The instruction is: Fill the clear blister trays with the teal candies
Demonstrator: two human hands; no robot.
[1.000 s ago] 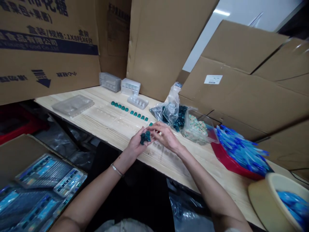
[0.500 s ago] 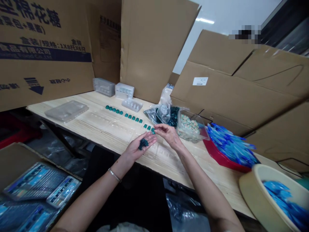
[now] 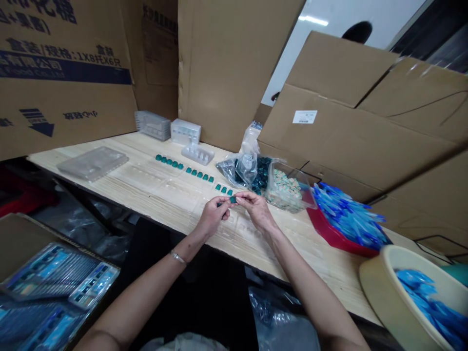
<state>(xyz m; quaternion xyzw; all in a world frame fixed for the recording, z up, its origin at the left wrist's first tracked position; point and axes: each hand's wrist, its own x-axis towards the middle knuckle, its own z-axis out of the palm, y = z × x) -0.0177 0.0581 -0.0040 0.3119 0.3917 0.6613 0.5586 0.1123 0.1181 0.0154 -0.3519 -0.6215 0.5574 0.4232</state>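
Note:
My right hand (image 3: 256,210) pinches a small dark-green block (image 3: 233,199) between thumb and fingertips. My left hand (image 3: 213,214) is closed, its fingers curled over, and its thumb and forefinger meet the same block from the other side. A bit of dark green shows between the left fingers; the rest in that palm is hidden. Just beyond the hands, a line of similar green blocks (image 3: 199,174) sits in groups along clear plastic trays (image 3: 146,179) on the wooden table (image 3: 310,243). Behind the right hand lies a clear bag (image 3: 261,175) of dark-green blocks.
A clear tub (image 3: 287,187) holds pale pieces. To its right stand a red basin (image 3: 325,231) of blue packets and a cream tub (image 3: 380,287). Clear cases (image 3: 152,125) stand at the back left, an open carton (image 3: 40,229) at lower left. Cardboard walls (image 3: 234,73) rise behind.
My left hand, open and palm-up with dark-green blocks on it before, has curled shut and come up against the block in my right fingers. The view has shifted slightly.

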